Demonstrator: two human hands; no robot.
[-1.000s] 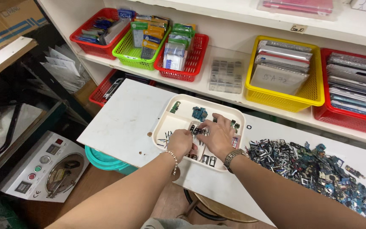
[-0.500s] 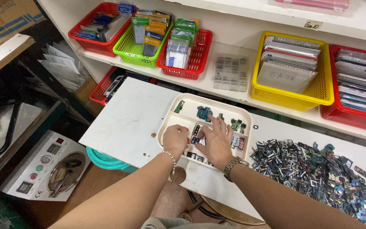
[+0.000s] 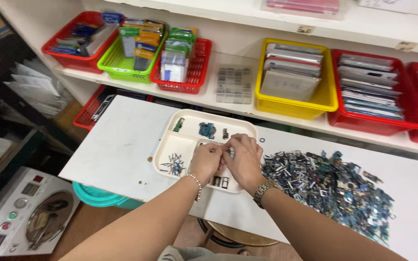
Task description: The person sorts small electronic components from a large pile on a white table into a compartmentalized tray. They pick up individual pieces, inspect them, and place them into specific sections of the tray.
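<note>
**Small parts, crowded tray — easy to lose one**

Over the white divided tray (image 3: 170, 140), the left hand (image 3: 205, 162) and right hand (image 3: 242, 159) meet with fingertips pinched together on a tiny part. It is too small to make out, and the knuckles hide how firm the grip is. My judgement: the piece could slip from that pinch and drop into the wrong compartment — among the thin metal slivers (image 3: 175, 165) in the left-hand one or beside the small blue boards (image 3: 207, 129) at the back. A wrist or forearm swinging right could also brush the loose pile of salvaged parts (image 3: 325, 179) lying just beside the tray and scatter it.

The tray sits on a white tabletop (image 3: 117, 145). Low at the left stands a grey machine with a round plate (image 3: 25, 222). Behind runs a white shelf with a green basket (image 3: 122, 60), a yellow basket (image 3: 296, 104) and a red basket (image 3: 378, 121), all filled with flat packaged items.
</note>
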